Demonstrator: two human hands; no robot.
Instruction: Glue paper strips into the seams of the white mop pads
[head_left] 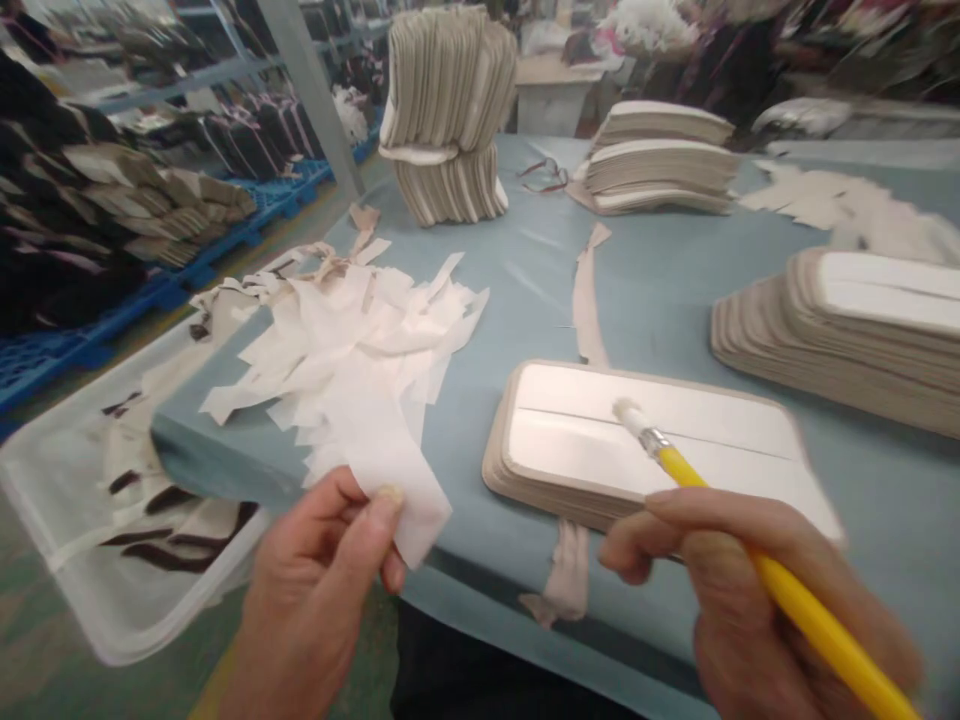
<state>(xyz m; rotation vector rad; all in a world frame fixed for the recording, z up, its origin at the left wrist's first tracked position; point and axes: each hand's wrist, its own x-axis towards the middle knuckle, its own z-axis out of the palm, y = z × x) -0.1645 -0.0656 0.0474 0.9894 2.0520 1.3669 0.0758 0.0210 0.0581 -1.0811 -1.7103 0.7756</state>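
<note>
My left hand point(330, 580) pinches the corner of a white paper strip point(397, 470) between thumb and fingers. The strip's far end lies over a heap of loose white paper strips point(352, 330). In my right hand point(757, 580) is a paintbrush point(682, 467) with a yellow handle and a metal ferrule. Its pale bristles are over the top panel of a stack of rounded panels point(570, 430), close to a dark line running lengthwise; whether they touch cannot be made out. The panels have white faces and beige edges. A beige strap point(590, 300) sticks out beyond the stack.
More panel stacks stand at the back point(450, 100), back right point(660, 165) and right point(832, 340) of the blue-green table point(660, 310). Scissors point(547, 178) lie between the two back stacks. A translucent bin point(82, 600) with scraps sits below the left edge. Off-white pieces point(855, 205) lie far right.
</note>
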